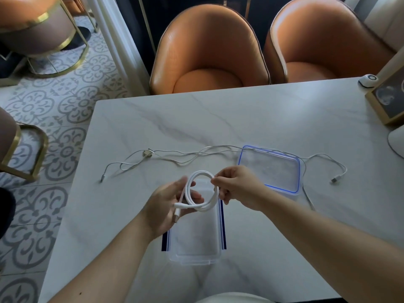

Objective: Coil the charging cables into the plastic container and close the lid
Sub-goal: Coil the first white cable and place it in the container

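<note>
Worktop [218, 119] of pale veined marble, seen from above, with two orange chairs beyond the far edge. Across the far half, left to right, thin white charging cables [175, 159] lying loose and uncoiled, ends trailing toward the left edge, strands crossing the detached lid.

Left of centre, left hand [168, 206], palm up, grip closed on a thick white cable coil [202, 191]: thumb pressing the stacked loops against the fingers, one connector end [176, 216] hanging down across the palm. Directly below the coil, clear plastic container [196, 237], open, standing near the front edge with dark clips on its long sides; seemingly empty, though hard to tell through the clear plastic.

Just right of the coil, right hand [236, 189], grip narrow, thumb and forefinger pinching the top of the loop, apparently guiding the last turn.

Further right, clear lid [270, 169] with a blue seal, flat on the worktop, well apart from the container's rim.

To do this step well: keep loops equal and smaller than the container's width, tuck the free connector inside the ring, hold the pinch until the coil rests flat on the bottom. Likely risks: loops springing open on release, or a connector left over the rim blocking the lid.
</note>
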